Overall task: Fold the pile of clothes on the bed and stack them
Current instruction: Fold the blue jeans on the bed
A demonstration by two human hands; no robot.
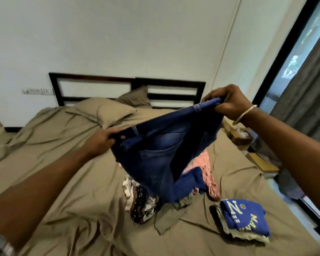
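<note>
We hold the blue jeans [161,154] up by the waistband. Our left hand [100,141] and right hand [229,104] both grip it tight. They hang over the pile of clothes [144,200].

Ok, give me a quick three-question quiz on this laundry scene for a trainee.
1. True or false: both hands grip the jeans by the waistband.
2. What tops the folded stack? A) pink top B) blue shirt C) pillow
3. Which wrist wears the bangle?

Key: 1 true: left hand, right hand. 2 B, the blue shirt. 3 right.
</note>
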